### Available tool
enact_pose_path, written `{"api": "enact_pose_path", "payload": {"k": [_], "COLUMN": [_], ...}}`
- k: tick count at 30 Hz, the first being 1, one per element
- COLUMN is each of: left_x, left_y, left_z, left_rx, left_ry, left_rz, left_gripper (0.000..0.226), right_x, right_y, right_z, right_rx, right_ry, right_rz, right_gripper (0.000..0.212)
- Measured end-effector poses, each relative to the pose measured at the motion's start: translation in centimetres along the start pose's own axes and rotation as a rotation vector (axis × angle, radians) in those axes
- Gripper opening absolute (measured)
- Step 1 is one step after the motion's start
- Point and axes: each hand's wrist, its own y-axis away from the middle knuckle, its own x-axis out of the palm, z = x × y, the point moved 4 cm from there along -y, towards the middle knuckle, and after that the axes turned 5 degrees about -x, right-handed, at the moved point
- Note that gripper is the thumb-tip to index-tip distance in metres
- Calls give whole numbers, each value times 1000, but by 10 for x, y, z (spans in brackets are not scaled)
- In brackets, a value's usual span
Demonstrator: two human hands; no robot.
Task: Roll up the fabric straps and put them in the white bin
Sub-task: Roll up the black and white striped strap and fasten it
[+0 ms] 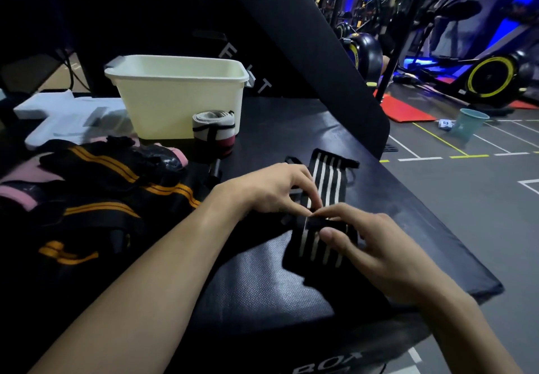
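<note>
A black strap with white stripes (328, 178) lies on the black padded box (262, 283) in front of me. My left hand (271, 190) and my right hand (376, 245) both pinch it where a fold or roll forms across its middle. The white bin (180, 93) stands at the back of the box. Against the bin's front sits a rolled grey, black and pink strap (213, 134). A heap of black straps with orange stripes (96, 195) lies at the left.
Pink and black gloves (163, 157) rest on the heap. White foam pieces (67, 117) lie left of the bin. A slanted black pad (306, 38) rises behind. The box's right edge drops to a gym floor with a teal cup (469, 122).
</note>
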Motion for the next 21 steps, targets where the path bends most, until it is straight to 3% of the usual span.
{"api": "enact_pose_path", "payload": {"k": [6,10,15,21], "left_x": [1,2,4,2], "left_y": [2,1,-3,-2], "left_z": [-1,0,2,5], "left_rx": [0,-14,-37,-65], "left_ry": [54,64,87,80], "left_rz": [-20,-77,-126,-136], "left_gripper": [20,16,10,21], "right_x": [6,12,18,13], "right_y": [-2,-7,-18,-22], "right_z": [5,4,-1,11], "right_rx": [78,134,186,47], "right_ry": [41,178,222,263], "right_rz": [-1,10,-30,-359], "right_gripper": [34,54,55,11]}}
